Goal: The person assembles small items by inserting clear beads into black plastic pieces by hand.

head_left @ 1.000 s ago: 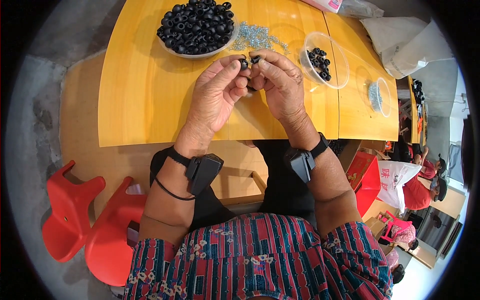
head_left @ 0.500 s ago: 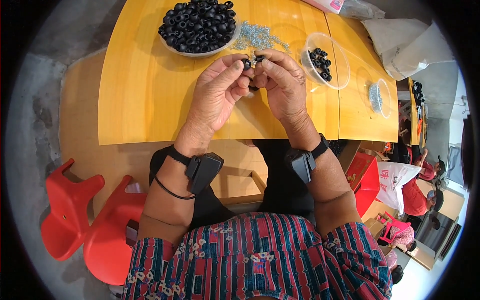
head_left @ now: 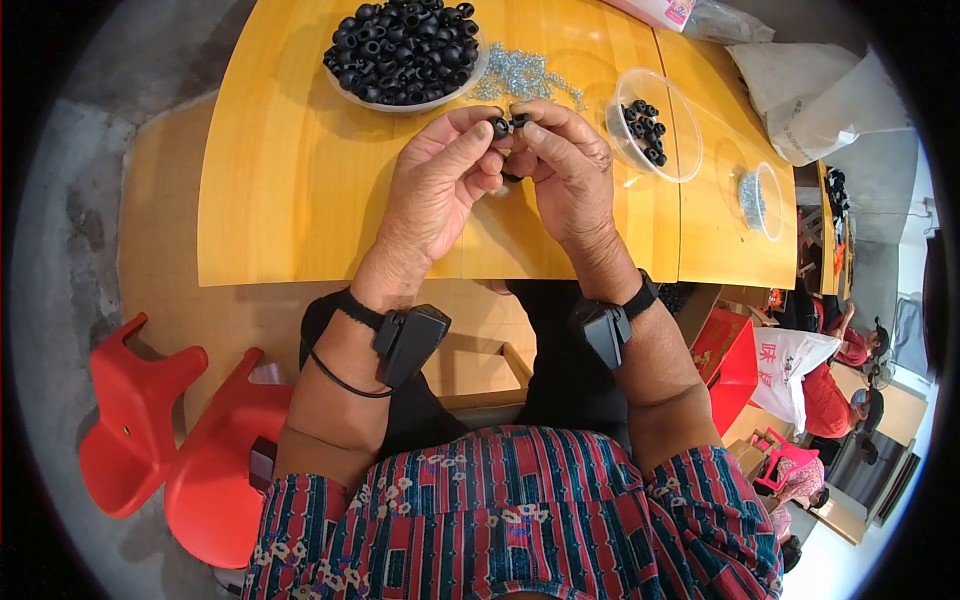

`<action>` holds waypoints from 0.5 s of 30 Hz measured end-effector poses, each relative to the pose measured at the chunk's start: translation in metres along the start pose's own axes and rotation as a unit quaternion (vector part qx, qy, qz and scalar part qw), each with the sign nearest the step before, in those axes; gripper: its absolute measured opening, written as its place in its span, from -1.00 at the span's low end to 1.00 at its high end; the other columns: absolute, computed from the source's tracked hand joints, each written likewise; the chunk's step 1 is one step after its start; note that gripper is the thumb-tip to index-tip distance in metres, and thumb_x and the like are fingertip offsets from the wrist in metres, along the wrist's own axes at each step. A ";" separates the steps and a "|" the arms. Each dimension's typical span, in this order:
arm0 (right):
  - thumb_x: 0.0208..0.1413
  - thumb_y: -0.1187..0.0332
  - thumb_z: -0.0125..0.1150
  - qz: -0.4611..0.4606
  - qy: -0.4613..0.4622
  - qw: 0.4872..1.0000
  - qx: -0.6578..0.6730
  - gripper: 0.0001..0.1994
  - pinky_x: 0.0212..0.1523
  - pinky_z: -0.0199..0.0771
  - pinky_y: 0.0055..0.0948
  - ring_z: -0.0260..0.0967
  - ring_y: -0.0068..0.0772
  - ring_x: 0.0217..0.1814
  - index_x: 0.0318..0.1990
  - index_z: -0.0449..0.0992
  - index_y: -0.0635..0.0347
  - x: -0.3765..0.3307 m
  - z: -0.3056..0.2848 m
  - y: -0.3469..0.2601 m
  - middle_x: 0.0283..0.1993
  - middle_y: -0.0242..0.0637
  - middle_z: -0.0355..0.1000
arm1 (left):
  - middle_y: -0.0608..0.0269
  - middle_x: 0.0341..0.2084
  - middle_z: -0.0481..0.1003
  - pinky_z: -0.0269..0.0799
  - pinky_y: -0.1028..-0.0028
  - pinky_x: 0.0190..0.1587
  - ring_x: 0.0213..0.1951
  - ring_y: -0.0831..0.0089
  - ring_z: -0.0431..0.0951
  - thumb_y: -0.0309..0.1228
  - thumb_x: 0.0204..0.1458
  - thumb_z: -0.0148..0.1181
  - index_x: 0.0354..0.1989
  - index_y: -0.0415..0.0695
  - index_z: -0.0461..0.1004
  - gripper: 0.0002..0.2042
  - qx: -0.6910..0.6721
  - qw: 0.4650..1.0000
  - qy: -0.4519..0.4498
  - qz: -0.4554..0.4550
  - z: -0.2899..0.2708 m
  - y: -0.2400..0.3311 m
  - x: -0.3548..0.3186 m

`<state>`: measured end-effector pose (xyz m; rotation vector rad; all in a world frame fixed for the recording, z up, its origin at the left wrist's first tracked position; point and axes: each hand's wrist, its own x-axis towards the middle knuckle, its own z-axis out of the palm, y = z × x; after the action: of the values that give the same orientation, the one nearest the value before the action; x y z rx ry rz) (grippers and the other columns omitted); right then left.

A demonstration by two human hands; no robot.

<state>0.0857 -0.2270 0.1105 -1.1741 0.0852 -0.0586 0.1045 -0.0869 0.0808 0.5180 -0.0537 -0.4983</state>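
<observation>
Over the wooden table, my left hand (head_left: 437, 180) pinches a small round black piece with a hole (head_left: 500, 128) between thumb and fingertips. Close beside it, my right hand (head_left: 568, 170) has thumb and forefinger closed on another small black piece (head_left: 520, 120). The two pieces are side by side, nearly touching; fingertips partly cover both. Beyond my hands lies a loose pile of small shiny clear-bluish pieces (head_left: 522, 75). A bowl heaped with hollow black pieces (head_left: 405, 52) stands to its left. Something dark below my right fingers is mostly hidden.
On the yellow table (head_left: 300, 230), a clear tub (head_left: 685, 150) holds several black pieces, and a smaller clear tub (head_left: 770, 200) holds shiny bits. White sacks (head_left: 800, 100) lie far right. Red chairs (head_left: 215, 490) stand at left. People (head_left: 835, 395) are farther off at right.
The two black pieces have come closer together, and the shiny bit seen between them no longer shows. Both hands keep their pinch. The view has shifted slightly.
</observation>
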 end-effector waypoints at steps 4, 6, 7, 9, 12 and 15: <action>0.02 0.53 0.12 0.004 0.005 1.000 -0.004 -0.82 -0.43 0.26 -0.63 0.23 -0.62 -0.48 -0.20 0.51 0.33 -0.001 0.001 -0.001 -0.43 -0.35 0.44 | 0.32 -0.39 0.47 0.39 0.71 -0.39 -0.45 0.70 0.40 -0.42 0.13 0.06 -0.13 -0.20 0.41 -0.82 0.005 1.000 0.002 0.004 0.002 0.001 0.000; 0.02 0.53 0.12 -0.009 -0.005 0.999 -0.039 -0.81 -0.44 0.26 -0.63 0.24 -0.63 -0.48 -0.19 0.52 0.33 0.000 -0.001 -0.001 -0.44 -0.37 0.43 | 0.32 -0.38 0.48 0.39 0.70 -0.39 -0.45 0.70 0.40 -0.42 0.13 0.06 -0.13 -0.20 0.41 -0.82 0.003 1.000 0.001 0.002 0.002 0.001 -0.001; 0.02 0.53 0.12 -0.009 -0.006 0.999 -0.038 -0.81 -0.44 0.26 -0.63 0.24 -0.63 -0.48 -0.19 0.52 0.33 0.001 -0.001 -0.001 -0.44 -0.37 0.43 | 0.32 -0.38 0.48 0.39 0.70 -0.39 -0.45 0.70 0.40 -0.42 0.13 0.06 -0.13 -0.20 0.41 -0.82 0.003 1.000 0.001 0.003 0.002 0.001 -0.001; 0.02 0.53 0.13 -0.023 -0.010 0.998 -0.064 -0.82 -0.44 0.28 -0.63 0.25 -0.64 -0.48 -0.19 0.52 0.31 0.002 -0.002 -0.001 -0.45 -0.38 0.42 | 0.32 -0.38 0.48 0.39 0.70 -0.39 -0.45 0.70 0.40 -0.42 0.13 0.06 -0.12 -0.19 0.40 -0.82 0.007 1.000 0.001 0.002 0.002 0.001 -0.001; 0.02 0.54 0.12 -0.040 -0.014 0.997 -0.060 -0.82 -0.44 0.28 -0.63 0.25 -0.64 -0.49 -0.20 0.53 0.31 0.002 -0.001 -0.004 -0.46 -0.39 0.41 | 0.32 -0.38 0.48 0.39 0.70 -0.39 -0.45 0.71 0.40 -0.42 0.13 0.06 -0.11 -0.19 0.40 -0.81 0.006 1.000 0.000 0.005 0.002 0.001 -0.001; 0.02 0.54 0.12 -0.049 -0.031 0.996 -0.068 -0.83 -0.45 0.28 -0.65 0.26 -0.64 -0.49 -0.20 0.53 0.31 0.003 -0.003 -0.005 -0.46 -0.39 0.42 | 0.32 -0.38 0.47 0.39 0.70 -0.39 -0.45 0.71 0.41 -0.43 0.13 0.06 -0.10 -0.20 0.40 -0.80 0.009 1.000 0.003 0.004 0.003 0.002 -0.001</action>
<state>0.0885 -0.2320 0.1136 -1.3155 -0.0225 -0.1042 0.1036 -0.0864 0.0843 0.5368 -0.0551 -0.4887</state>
